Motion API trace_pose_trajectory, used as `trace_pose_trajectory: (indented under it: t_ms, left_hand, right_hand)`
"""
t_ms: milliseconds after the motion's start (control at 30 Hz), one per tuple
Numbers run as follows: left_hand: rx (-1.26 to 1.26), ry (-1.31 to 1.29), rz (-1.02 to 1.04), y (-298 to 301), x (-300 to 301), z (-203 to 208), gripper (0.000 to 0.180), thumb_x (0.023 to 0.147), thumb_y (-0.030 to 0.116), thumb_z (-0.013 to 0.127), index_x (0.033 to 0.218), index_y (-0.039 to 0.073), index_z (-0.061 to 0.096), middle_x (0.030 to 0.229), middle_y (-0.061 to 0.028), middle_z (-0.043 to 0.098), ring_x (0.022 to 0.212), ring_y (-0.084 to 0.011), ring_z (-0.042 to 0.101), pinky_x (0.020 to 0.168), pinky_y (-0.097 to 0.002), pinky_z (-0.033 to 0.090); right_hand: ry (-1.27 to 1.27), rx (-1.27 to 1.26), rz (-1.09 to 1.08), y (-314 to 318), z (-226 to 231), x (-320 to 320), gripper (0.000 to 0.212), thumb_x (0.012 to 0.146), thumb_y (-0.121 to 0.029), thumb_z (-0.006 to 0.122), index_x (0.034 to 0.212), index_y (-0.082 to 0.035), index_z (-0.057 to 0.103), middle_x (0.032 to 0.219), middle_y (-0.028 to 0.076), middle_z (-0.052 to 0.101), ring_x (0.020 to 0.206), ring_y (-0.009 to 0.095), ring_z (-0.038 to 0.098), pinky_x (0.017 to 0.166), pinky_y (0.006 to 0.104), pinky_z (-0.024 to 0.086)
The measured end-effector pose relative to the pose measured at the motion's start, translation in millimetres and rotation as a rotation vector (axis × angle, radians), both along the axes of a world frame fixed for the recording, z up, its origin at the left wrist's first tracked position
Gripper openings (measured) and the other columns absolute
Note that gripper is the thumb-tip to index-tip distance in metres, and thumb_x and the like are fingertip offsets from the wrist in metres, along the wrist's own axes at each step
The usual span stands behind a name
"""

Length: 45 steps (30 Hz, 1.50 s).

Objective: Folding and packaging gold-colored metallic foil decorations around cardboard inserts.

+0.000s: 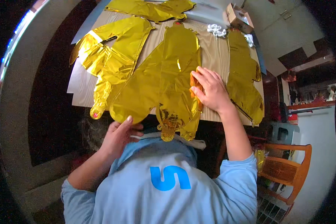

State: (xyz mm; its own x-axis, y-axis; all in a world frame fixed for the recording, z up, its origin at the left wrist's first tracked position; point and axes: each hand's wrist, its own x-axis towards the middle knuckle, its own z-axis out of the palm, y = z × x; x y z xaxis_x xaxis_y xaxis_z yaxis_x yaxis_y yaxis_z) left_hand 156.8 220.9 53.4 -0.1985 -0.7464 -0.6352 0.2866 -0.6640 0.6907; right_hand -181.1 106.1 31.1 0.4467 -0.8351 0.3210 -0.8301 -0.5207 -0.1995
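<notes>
A flat gold foil balloon (168,71) lies in the middle of the table, its lower lobes hanging over the near edge. My left hand (117,136) is at its lower left lobe, thumb on the foil's rim and fingers beneath, pinching it. On the balloon's right side, my right hand (212,89) curls fingers and thumb over a folded edge that shines orange. To the left lies another gold foil balloon (119,48), wrinkled and bent, with a small red spot at its lower tip. A third gold foil balloon (242,71) lies flat on the right.
More gold foil (149,9) lies at the far edge of the wooden table (214,52). An open cardboard box (239,18) stands at the back right, near a white crumpled bundle (216,30). A wooden chair (287,168) is at the lower right.
</notes>
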Motion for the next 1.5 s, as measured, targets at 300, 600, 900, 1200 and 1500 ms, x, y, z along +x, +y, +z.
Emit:
trace_pose_trajectory:
  t_ms: [300,600,900,1200,1500]
  left_hand:
    - [-1.569,-0.788,-0.501,-64.9,-31.3,8.7,0.010,0.076,0.010,0.070,0.085,0.005,0.066,0.101,-0.0169,0.061,0.094,-0.0357,0.061,0.084,-0.0450,0.050]
    - [-1.730,-0.491,-0.953,-90.4,-63.9,3.1,0.030,0.083,0.017,0.069,0.109,0.002,0.067,0.130,-0.0201,0.058,0.123,-0.0366,0.054,0.105,-0.0506,0.043]
    - [-1.672,-1.076,-0.784,-150.3,-48.3,-17.0,0.039,0.091,0.018,0.066,0.127,0.006,0.058,0.140,-0.0148,0.053,0.131,-0.0334,0.049,0.112,-0.0505,0.036]
    - [-1.735,-0.961,-0.739,-157.8,-52.3,-40.7,0.042,0.088,0.021,0.067,0.126,0.004,0.059,0.135,-0.0167,0.055,0.130,-0.0339,0.050,0.110,-0.0468,0.038]
    - [-1.679,-0.899,-0.743,-172.1,-50.5,-38.5,0.034,0.092,0.017,0.061,0.122,0.001,0.060,0.131,-0.0169,0.058,0.127,-0.0334,0.052,0.110,-0.0445,0.038]
  right_hand:
    - [0.004,0.038,-0.019,0.9,-2.2,-1.5,0.051,0.086,-0.032,0.069,0.130,-0.009,0.060,0.137,0.015,0.055,0.129,0.034,0.049,0.109,0.0470,0.037]
    - [0.009,0.096,-0.027,1.5,-1.0,-0.8,0.052,0.087,-0.025,0.067,0.135,-0.010,0.057,0.143,0.015,0.051,0.132,0.033,0.047,0.112,0.0433,0.036]
    - [0.013,0.052,0.008,-2.1,0.2,-2.6,0.051,0.085,-0.029,0.070,0.130,-0.008,0.061,0.139,0.017,0.053,0.130,0.034,0.048,0.109,0.0441,0.039]
    - [-0.244,-0.104,0.055,16.5,28.0,32.6,0.028,0.084,-0.023,0.069,0.106,-0.006,0.066,0.108,0.013,0.064,0.099,0.032,0.061,0.089,0.0443,0.046]
    - [-0.017,-0.023,0.202,53.5,5.1,95.5,0.020,0.080,-0.023,0.071,0.092,-0.008,0.065,0.091,0.007,0.058,0.085,0.025,0.053,0.078,0.0387,0.043]
